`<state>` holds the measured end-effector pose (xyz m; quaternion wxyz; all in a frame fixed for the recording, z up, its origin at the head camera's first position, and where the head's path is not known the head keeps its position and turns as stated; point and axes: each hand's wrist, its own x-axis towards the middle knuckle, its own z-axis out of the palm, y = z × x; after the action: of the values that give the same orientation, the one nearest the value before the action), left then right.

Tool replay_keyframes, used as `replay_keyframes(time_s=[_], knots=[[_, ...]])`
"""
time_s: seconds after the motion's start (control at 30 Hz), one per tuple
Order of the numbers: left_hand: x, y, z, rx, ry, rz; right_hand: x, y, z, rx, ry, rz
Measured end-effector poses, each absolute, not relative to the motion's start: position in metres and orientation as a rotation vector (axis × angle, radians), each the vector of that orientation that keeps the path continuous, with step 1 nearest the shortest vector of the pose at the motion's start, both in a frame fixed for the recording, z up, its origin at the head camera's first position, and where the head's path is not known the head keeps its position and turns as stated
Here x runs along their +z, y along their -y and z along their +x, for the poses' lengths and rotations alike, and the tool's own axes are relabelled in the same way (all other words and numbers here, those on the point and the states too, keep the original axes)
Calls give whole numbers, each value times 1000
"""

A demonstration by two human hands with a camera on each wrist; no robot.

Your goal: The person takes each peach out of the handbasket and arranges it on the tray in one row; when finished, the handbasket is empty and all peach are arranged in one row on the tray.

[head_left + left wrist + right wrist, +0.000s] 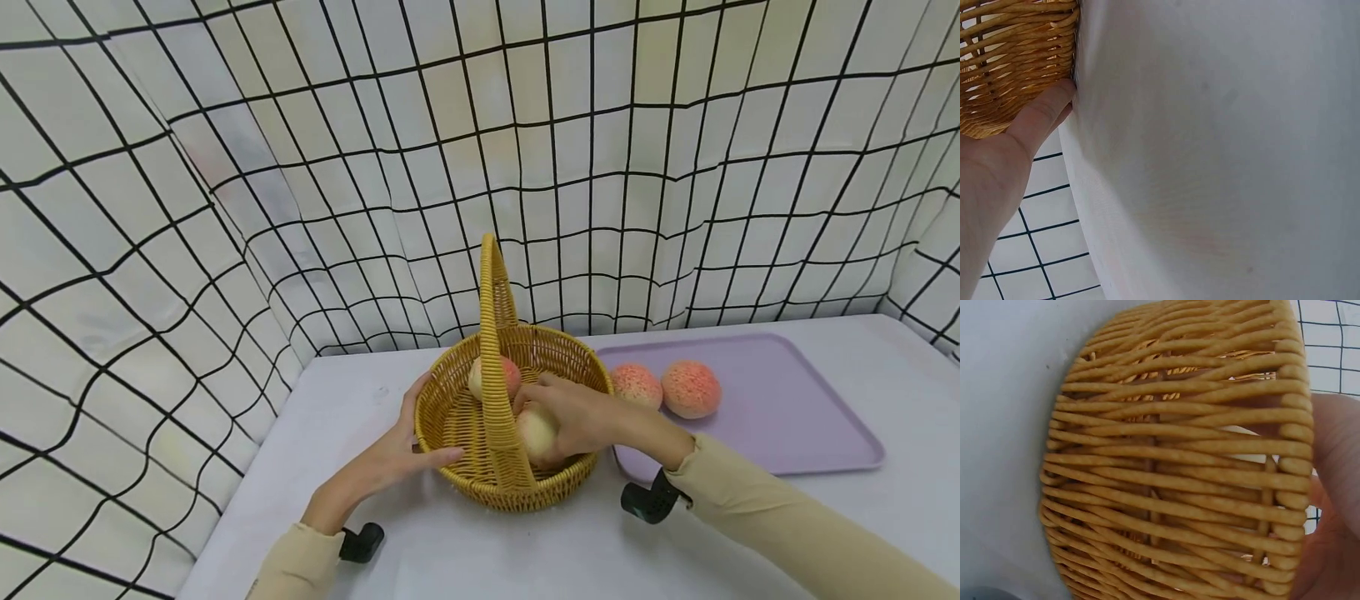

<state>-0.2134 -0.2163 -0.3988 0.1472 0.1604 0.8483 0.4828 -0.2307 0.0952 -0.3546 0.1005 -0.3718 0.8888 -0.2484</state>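
Observation:
A yellow wicker basket (468, 492) with a tall arched handle stands on the white table. My left hand (393, 454) grips its left side, thumb over the rim and fingers along the outer wall, as the left wrist view shows from outside. Inside the basket, to the right of the handle, my right hand (573, 417) holds a pale cream peach (537, 433) from above. Another peach (511, 377), cream and pink, lies behind the handle. In the right wrist view the woven wall (1179, 450) hides most of the right hand and its peach.
A lilac tray (787, 408) lies right of the basket, partly behind the right forearm. Two pink peaches, one nearer the basket (636, 383) and one beside it (691, 389), rest on it. Black netting (555, 175) over white sheeting rises behind the table and along its left.

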Motion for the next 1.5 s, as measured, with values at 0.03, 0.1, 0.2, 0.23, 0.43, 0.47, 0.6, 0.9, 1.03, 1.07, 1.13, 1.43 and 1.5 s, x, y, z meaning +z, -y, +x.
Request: replay_keyframes(time_s=[0.03, 0.1, 0.2, 0.23, 0.43, 0.47, 0.6, 0.9, 1.03, 1.07, 1.13, 1.43, 1.5], knots=[[-399, 217, -213, 1391, -2442, 463, -354, -94, -231, -722, -2627, -1092], [-399, 218, -212, 1392, -2441, 464, -352, -93, -231, -709, -2622, -1085], [-400, 218, -211, 1388, -2446, 448, -351, -92, -230, -692, -2597, -1088], [-400, 218, -211, 1386, -2448, 440, -351, -92, -230, -685, -2591, -1099], [-398, 217, -210, 1381, -2451, 427, -349, -94, -228, -700, -2616, -1219], [-398, 217, -211, 1382, -2449, 432, -348, -97, -227, -717, -2637, -1219], [-399, 217, -212, 1396, -2438, 440, -334, -114, -223, -861, -2705, -1157], [-398, 216, -212, 1397, -2433, 445, -294, -199, -201, -1247, -2827, -1024], [-397, 217, -211, 1394, -2440, 434, -290, -247, -198, -1251, -2955, -975], [-397, 217, -211, 1395, -2441, 431, -292, -259, -199, -1257, -2975, -940], [-398, 217, -211, 1397, -2436, 431, -300, -282, -201, -1253, -3015, -857], [-398, 218, -211, 1414, -2425, 441, -365, -350, -219, -1223, -2942, -777], [-399, 218, -211, 1418, -2421, 442, -377, -357, -223, -1216, -2932, -772]])
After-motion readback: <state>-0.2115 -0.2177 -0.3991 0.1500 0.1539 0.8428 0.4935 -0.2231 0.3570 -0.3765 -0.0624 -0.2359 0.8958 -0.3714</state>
